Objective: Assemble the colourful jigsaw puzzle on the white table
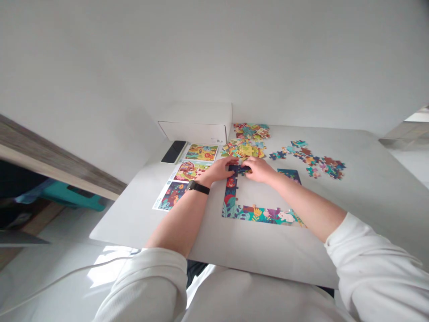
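Left of centre I see a flat black phone beside a long printed sheet of three colourful pictures. The left hand lays its fingertips on a dark blue cardboard puzzle piece mid-frame. The right hand meets it there. I cannot tell whether they are pinching or pressing. The piece sits at the upper left corner of the half-built colourful puzzle border. Scattered loose puzzle pieces lie at right.

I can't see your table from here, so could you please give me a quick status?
Left hand and right hand both on dark blue piece, grip unclear. Piece at top-left corner of puzzle frame. Loose pieces piled just beyond.
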A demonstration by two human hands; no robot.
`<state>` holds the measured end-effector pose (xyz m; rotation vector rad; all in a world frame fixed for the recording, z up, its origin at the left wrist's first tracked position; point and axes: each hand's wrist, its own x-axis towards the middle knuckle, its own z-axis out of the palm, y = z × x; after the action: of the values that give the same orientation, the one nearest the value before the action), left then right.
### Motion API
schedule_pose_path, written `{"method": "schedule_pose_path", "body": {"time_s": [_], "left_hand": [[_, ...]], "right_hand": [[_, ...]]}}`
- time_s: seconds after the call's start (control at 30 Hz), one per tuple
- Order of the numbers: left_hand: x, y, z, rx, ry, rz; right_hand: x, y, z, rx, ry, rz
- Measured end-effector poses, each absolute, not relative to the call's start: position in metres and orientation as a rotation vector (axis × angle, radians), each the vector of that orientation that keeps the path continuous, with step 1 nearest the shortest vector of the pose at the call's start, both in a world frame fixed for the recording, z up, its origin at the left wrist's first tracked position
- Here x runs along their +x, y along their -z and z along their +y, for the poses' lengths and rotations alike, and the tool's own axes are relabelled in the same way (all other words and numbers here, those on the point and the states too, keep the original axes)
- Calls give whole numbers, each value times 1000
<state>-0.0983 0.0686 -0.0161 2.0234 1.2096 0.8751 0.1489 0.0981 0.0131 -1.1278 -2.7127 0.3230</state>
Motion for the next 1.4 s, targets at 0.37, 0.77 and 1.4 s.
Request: {"method": "schedule_pose_path", "body": {"time_s": [0.37, 0.77, 1.4], "left_hand": [[-101, 21, 72, 2072, -868, 1249], [-99, 9, 69, 2198, -827, 1257], [-72, 6, 66, 2234, -804, 1548]], "right_hand": [[149, -20, 105, -1079, -362, -2801], [147, -27, 107, -1068, -294, -2888], [234, -14, 110, -1166, -198, -2735]]}}
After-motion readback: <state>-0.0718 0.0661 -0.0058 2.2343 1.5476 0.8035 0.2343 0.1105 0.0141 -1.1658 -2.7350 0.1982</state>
